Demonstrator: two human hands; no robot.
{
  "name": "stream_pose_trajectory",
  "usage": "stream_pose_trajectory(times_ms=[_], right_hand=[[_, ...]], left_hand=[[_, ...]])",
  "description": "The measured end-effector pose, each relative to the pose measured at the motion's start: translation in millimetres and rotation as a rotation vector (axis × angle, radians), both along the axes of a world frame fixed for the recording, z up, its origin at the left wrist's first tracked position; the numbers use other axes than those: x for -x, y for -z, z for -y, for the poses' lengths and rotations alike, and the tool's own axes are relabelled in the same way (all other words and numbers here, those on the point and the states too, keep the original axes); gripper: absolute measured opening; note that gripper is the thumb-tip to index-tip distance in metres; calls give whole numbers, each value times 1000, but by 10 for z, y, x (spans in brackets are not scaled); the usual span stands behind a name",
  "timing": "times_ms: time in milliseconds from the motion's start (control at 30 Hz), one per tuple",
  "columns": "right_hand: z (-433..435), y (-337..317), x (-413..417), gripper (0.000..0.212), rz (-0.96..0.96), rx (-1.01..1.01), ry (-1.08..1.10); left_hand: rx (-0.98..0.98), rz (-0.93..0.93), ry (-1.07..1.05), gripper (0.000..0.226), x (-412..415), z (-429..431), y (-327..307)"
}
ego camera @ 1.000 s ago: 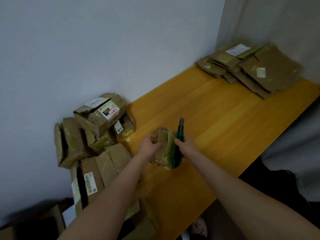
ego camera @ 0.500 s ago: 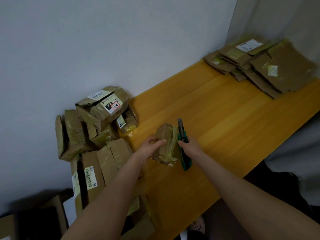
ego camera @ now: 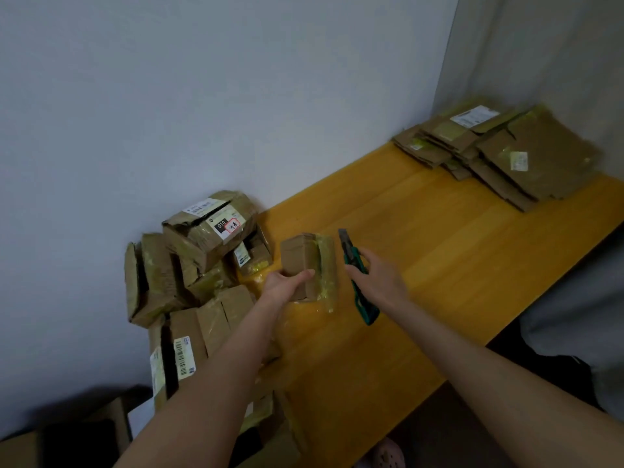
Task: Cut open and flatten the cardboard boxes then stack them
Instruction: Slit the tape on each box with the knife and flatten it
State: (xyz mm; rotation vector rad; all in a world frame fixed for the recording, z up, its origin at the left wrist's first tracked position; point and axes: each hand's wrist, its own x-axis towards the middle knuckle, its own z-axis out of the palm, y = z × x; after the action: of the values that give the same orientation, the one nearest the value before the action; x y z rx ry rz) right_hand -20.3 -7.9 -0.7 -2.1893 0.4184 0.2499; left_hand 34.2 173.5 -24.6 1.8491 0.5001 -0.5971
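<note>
L hand (ego camera: 287,283) grip: small box (ego camera: 304,260) | R hand (ego camera: 380,280) grip: knife (ego camera: 358,282) | flat stack (ego camera: 526,157) @ 1 o'clock, done | box pile (ego camera: 202,261) @ 10 o'clock, to do

The small brown cardboard box (ego camera: 299,260) wears yellowish tape (ego camera: 327,265); the utility knife (ego camera: 364,307) has a green handle. The wooden surface (ego camera: 439,265) is orange-yellow; piled brown boxes (ego camera: 202,244) bear white labels (ego camera: 199,207).

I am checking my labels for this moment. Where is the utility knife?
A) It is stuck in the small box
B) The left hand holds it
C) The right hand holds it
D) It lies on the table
C: the right hand grips the utility knife, blade beside the small box that the left hand holds.
</note>
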Motion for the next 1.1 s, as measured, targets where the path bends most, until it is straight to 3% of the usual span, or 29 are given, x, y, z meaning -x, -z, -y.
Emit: stream_pose_trajectory(times_ms=[267,367,467,667,933,1100], right_hand=[[-34,-217,54,53,65,506,-308],[-76,-260,63,46,54,585,-355],[-102,-259,25,35,-9,640,-375],[-107,-293,21,26,-101,648,-446],[-113,-332,77,35,-165,532,-490],[33,-340,117,37,-226,475,-535]], left_hand=[[-57,43,3,53,19,158,-104],[-61,51,-12,44,63,230,-88],[-93,74,-17,52,85,296,-63],[-125,114,-44,62,129,353,11],[-195,153,-72,68,43,280,34],[-182,125,-204,68,-14,194,59]])
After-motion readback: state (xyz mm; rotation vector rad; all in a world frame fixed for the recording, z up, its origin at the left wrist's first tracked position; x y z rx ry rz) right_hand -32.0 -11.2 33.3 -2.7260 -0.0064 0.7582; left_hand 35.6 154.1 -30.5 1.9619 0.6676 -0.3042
